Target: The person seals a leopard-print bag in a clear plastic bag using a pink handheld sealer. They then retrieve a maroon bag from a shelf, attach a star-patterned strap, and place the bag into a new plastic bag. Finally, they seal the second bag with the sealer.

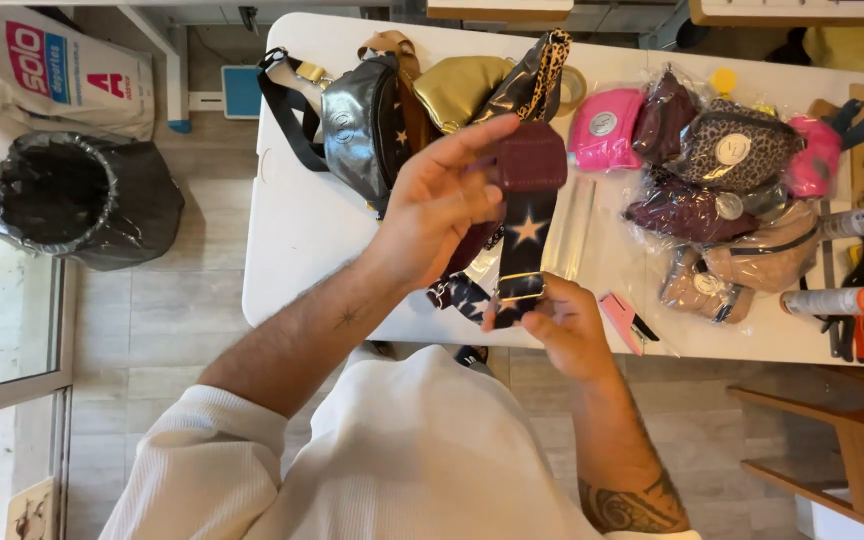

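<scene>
My left hand point(442, 200) is raised above the white table point(302, 230), its fingers against a dark burgundy pouch point(532, 158). From the pouch hangs a wide dark strap point(525, 240) with a pale star on it. My right hand point(562, 325) pinches the strap's lower end near a gold buckle, just over the table's front edge. Part of the bag is hidden behind my left palm.
Metallic grey, gold and leopard-strap bags point(372, 110) lie at the table's far left. Bagged pink, burgundy, leopard and tan pouches point(722, 170) pile on the right, with tools point(852, 300) beyond. A black-lined bin point(82, 195) stands on the floor left; wooden furniture point(852, 450) lower right.
</scene>
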